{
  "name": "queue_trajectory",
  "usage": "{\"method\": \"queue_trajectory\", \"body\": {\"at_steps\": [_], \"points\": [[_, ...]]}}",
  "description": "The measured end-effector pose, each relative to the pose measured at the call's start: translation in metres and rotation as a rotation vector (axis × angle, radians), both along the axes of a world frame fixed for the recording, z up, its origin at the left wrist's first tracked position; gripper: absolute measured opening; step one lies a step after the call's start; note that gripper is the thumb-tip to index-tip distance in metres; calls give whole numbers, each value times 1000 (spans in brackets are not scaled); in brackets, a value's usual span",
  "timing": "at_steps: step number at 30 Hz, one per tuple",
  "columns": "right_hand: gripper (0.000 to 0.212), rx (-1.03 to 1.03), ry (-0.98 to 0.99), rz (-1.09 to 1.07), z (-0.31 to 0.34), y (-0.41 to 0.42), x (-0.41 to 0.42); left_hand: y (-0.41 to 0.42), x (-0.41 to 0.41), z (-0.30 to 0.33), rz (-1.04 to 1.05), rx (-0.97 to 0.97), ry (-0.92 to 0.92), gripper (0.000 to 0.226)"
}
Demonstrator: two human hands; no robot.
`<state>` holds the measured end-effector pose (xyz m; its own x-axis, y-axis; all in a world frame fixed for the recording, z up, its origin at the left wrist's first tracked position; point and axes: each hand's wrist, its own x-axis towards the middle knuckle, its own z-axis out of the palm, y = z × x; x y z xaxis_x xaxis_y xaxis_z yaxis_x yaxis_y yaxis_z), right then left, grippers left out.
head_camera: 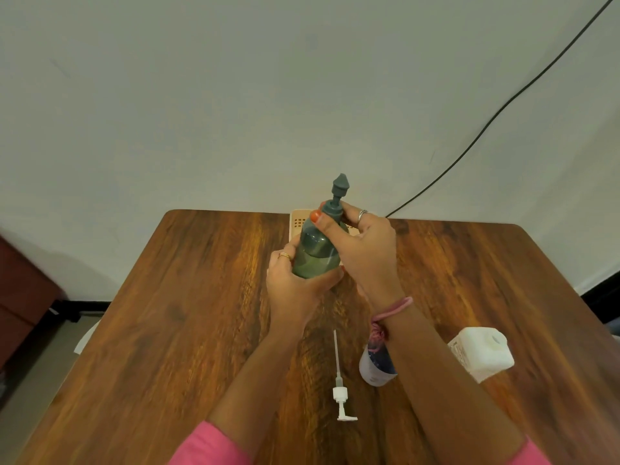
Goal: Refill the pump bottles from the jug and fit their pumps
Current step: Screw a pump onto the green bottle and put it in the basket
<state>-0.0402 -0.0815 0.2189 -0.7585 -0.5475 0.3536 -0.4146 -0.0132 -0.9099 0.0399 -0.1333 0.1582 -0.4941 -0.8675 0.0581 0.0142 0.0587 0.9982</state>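
I hold the green pump bottle (317, 253) up over the wooden table (188, 297), a bit past the middle. My left hand (295, 280) is wrapped round the bottom half of it, fingers curled tight on the side, w/ a gold ring on one finger. My right hand (365, 250) is up at the neck. Its thumb & fingers pinch the green pump (337, 199) at the collar, right where it meets the bottle. The pump head sticks up above my fingers and tips a little away from me. The bottle looks dark inside, about full (hard to see through the green).

A pink hair band (392, 308) sits on my right wrist.

Near me on the table lies a white pump (340, 394), flat on its side, its long thin tube pointing away from me and its spout by my sleeve. Just right of it is a clear bottle w/ a blue label (374, 367), partly hid under my right arm, so I can't tell if it stands straight. Right of that is the white jug (483, 354), its round mouth on top.

Behind the green bottle, at the far edge of the table, a tan basket (298, 223) peeks out. A black cable (496, 112) runs up the wall.
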Motion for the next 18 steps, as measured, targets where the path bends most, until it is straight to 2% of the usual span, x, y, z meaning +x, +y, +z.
{"method": "queue_trajectory", "body": {"at_steps": [3, 5, 8, 10, 15, 18], "points": [[27, 22, 20, -10, 0, -1, -4, -4, 1, -4, -79, 28, 11, 69], [31, 46, -30, 79, 1, 1, -14, -9, 2, -6, -128, 60, 11, 71], [59, 199, -138, 329, 0, 9, -33, -17, 0, -9, -184, 97, 15, 69], [73, 322, -110, 412, -3, 13, -39, -24, -3, -10, -226, 126, 11, 72], [75, 336, -2, 280, -17, 3, -46, -44, -11, -11, -354, 116, -13, 70], [71, 292, -35, 221, -27, -11, -56, -55, -17, -14, -362, 142, -10, 78]]}}
